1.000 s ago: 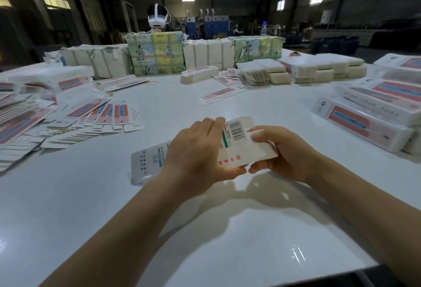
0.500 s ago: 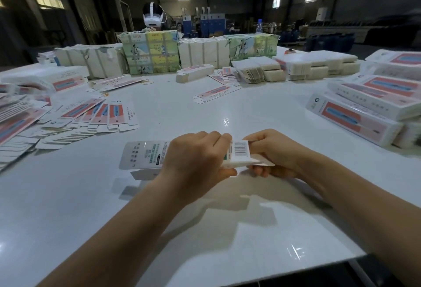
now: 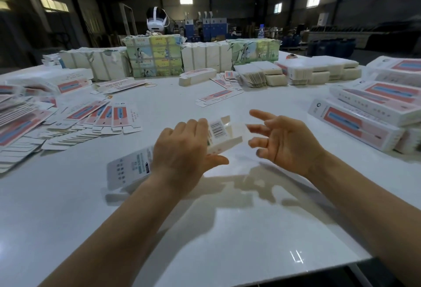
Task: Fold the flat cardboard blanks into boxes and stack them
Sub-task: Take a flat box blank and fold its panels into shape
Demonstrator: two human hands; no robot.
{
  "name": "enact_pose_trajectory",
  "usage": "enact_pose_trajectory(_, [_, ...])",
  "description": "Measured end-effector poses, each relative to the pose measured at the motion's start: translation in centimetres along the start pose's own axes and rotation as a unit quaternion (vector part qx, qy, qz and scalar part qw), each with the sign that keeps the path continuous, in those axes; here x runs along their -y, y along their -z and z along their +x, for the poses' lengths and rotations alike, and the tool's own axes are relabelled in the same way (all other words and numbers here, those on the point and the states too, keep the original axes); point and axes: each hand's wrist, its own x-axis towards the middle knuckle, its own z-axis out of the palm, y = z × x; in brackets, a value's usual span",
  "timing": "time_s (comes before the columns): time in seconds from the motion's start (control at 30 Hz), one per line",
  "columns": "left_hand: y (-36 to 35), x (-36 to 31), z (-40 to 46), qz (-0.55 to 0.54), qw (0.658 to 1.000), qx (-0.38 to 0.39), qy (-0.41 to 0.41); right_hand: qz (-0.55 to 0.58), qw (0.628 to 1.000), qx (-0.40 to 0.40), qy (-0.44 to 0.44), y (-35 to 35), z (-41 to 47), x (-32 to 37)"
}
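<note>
From the head view I am seeing my left hand (image 3: 182,150) gripping the half-formed box (image 3: 173,150) just above the white table (image 3: 205,229), barcode end flap toward my right hand (image 3: 287,143), which is hovering beside it, fingers spread, holding nothing. Flat blanks (image 3: 100,115) are lying further left.

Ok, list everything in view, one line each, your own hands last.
box: one, white with barcode, mid-table, partly folded, held in left hand
flat blanks: many, white and pink-blue, fanned out at left
loose blank: one, pink-blue, centre of table
finished boxes: several, white and pink-blue, stacked at right
bundles: several, white or green-yellow printed, far edge
bottle: one, clear, beyond the bundles
headset: one, white, on a person behind the bundles
table: one, white
left hand: grips the box
right hand: fingers spread, off the box
</note>
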Motion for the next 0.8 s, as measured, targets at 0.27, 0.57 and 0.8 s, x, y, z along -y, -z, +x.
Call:
enact_pose_trajectory(0.27, [-1.1,-0.6,0.0,0.059,0.995,0.027,0.072,-0.539,0.721,-0.178,0.397,-1.7,-0.5,-3.5])
enact_pose_trajectory(0.57, [0.2,-1.8,0.3,0.023,0.997,0.004,0.071,-0.512,0.778,-0.133,0.338,-2.9,-0.9,-4.3])
enact_pose_trajectory(0.8, [0.0,-1.9,0.0,0.002,0.998,-0.039,0.041,-0.48,0.826,-0.093,0.279,-2.9,-0.9,-3.7])
